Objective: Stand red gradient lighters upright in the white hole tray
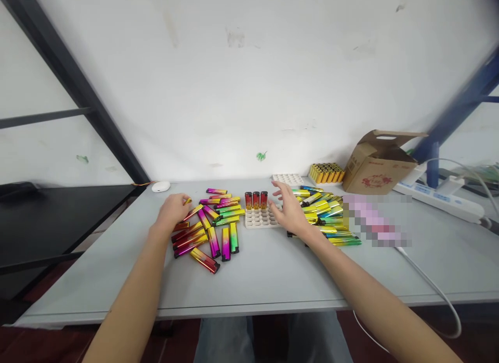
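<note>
My left hand rests on the left edge of a pile of shiny red, pink and green lighters, its fingers curled round one lighter. My right hand hovers with fingers spread beside a white slotted tray. Three red lighters stand upright in the tray's back row. Just right of that hand lies a second pile of yellow-green lighters.
At the back stand another white tray, a block of yellow lighters and an open cardboard box. A power strip with cables lies at right. A white mouse sits back left; a black table adjoins.
</note>
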